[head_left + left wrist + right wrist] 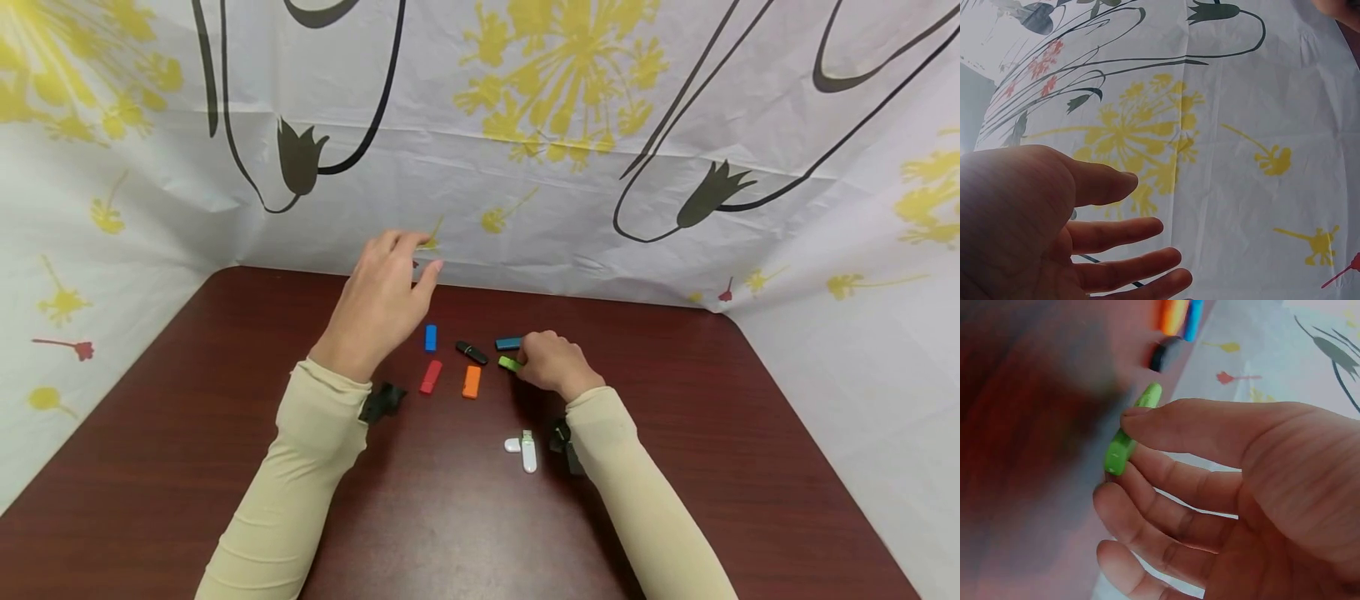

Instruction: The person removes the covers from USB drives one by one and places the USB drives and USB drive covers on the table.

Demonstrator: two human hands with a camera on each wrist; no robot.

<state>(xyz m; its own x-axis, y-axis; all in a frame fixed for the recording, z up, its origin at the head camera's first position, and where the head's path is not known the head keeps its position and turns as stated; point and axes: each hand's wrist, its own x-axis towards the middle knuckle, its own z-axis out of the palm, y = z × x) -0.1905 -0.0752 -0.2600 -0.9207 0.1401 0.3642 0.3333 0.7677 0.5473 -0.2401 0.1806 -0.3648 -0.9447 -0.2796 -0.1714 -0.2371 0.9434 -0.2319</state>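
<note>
Between thumb and fingers, my right hand [553,363] pinches a green USB stick [1120,450] close to the tabletop. Just behind it lies a teal USB stick [507,343], partly covered by the hand. My left hand [378,300] is raised over the left side of the table, fingers apart and relaxed, holding nothing. To the left of the green stick lie a black USB stick [472,352], an orange one [472,382], a red one [431,377] and a blue one [431,337]. Nearer the front is a white USB stick [528,453] with its cap [512,445] off beside it.
The dark reddish-brown table [420,533] is enclosed at the back and sides by a white sheet [435,167] with flower prints. Black camera mounts [382,403] sit at both wrists, the right one close to the white stick.
</note>
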